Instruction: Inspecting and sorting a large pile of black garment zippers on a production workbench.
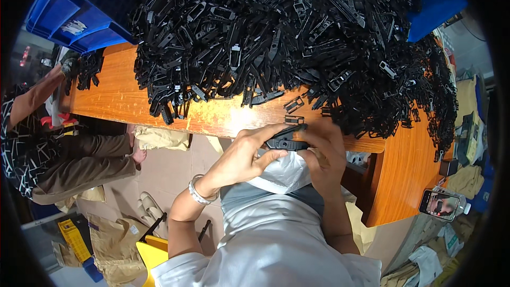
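Shirt [271, 234], black part [287, 140], blue crate [106, 33]

Right fingers [322, 137] blurred; black part [285, 142] partly hidden.

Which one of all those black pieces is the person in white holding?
The black piece gripped by the left hand, with the right hand at its other end; the heaped pieces lie on the wooden table.

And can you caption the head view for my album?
Left hand and right hand hold a black part by a table heaped with black pieces.
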`<state>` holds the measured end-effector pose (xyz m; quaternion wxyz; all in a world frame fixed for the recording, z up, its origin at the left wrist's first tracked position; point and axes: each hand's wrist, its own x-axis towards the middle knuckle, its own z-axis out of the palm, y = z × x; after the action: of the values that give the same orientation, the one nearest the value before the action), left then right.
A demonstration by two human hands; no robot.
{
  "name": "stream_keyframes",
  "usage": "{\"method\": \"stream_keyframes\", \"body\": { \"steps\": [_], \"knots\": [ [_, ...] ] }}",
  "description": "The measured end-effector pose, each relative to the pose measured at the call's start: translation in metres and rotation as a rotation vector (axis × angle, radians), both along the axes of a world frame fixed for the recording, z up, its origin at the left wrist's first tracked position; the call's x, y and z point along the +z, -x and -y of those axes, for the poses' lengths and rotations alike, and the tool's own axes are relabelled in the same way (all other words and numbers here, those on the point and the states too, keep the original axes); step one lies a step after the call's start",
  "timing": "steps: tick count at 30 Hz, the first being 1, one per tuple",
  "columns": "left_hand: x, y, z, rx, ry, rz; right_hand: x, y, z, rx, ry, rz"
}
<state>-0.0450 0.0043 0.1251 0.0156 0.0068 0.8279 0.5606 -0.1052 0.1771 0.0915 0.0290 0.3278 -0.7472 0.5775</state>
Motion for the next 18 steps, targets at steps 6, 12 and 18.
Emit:
{"method": "stream_keyframes", "body": {
  "steps": [6, 12, 18],
  "knots": [
    [-0.01, -0.004, 0.001, -0.028, -0.002, -0.034, -0.003, -0.003, -0.001, 0.044, -0.067, 0.18],
    [-0.021, -0.009, 0.004, -0.045, -0.254, 0.093, 0.002, 0.002, -0.004, 0.146, 0.061, 0.464],
    [-0.037, 0.0, 0.039, 0.482, 0.382, -0.367, -0.008, -0.002, -0.01, 0.257, -0.232, 0.266]
  ]
}}
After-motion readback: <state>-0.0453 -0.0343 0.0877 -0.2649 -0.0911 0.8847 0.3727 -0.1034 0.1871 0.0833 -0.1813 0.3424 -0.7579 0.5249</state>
